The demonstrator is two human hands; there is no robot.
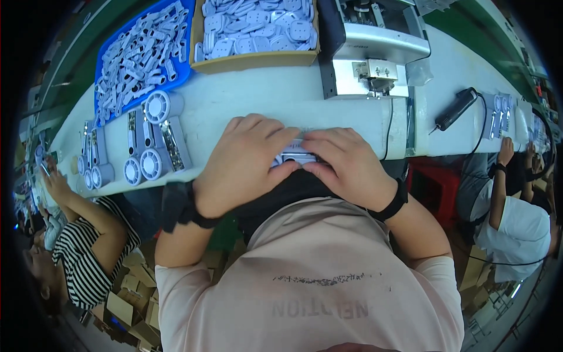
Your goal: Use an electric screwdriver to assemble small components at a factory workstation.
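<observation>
Left hand [249,155] and right hand [349,167] both grasping one pale casing piece [295,154], pinched between thumbs and fingers at the tabletop's [264,88] near edge, in front of the torso. Hold looks two-sided to keep a small part steady, close to the eyes; fingers hide both ends, so full shape can't be told.

Blue tray [186,71] and cardboard box [258,61] sit beyond the hands, probably so loose stock stays within reach while the near strip is left for handling. Fan-headed units [157,135] lie grouped on the left, likely parked out of the way. Metal machine [375,44] stands at the far right of the box (its use isn't clear from here).

Materials: held piece looks like smooth plastic, whitish, with a shiny inset. Tray is glossy blue, heaped with slim elongated parts [141,58]; box is plain brown card, filled with flat, round-cornered pieces [258,26]. Units have round, spoked grilles and long handles, some with reflective strips. Machine: silvery, squared-off body, dark side panel.
</observation>
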